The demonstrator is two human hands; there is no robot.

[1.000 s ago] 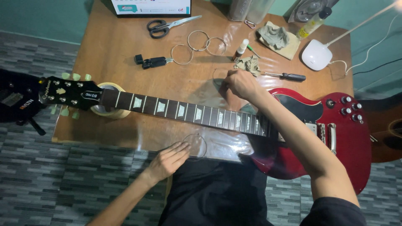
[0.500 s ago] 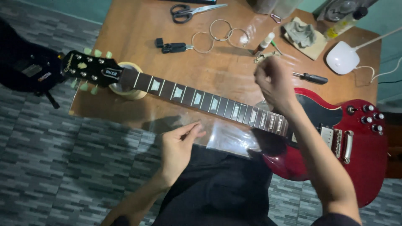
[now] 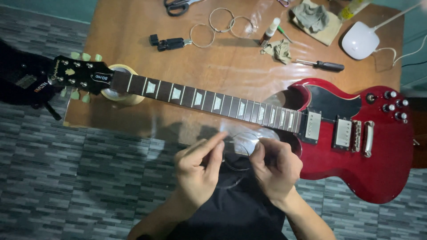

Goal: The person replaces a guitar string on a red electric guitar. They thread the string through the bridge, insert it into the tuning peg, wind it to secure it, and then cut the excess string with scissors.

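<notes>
Head view: nearest, the left hand point(image 3: 198, 171) and right hand point(image 3: 275, 166) pinch a coiled guitar string point(image 3: 240, 149) between narrow fingertips, just below the neck of the red electric guitar point(image 3: 356, 142). Judged from this, uncoiling goes best slowly, with a light grip and no kinks. The coil is thin, pale and round. Beyond, on the wooden table point(image 3: 133, 31), lie spare coils point(image 3: 222, 20) and a screwdriver point(image 3: 322, 66).

A single head-worn camera looks almost straight down from above, fairly near, onto a wooden table point(image 3: 133, 26). A red electric guitar point(image 3: 356, 146) stretches across the frame, with tiled floor point(image 3: 66, 186) below the guitar's neck.
</notes>
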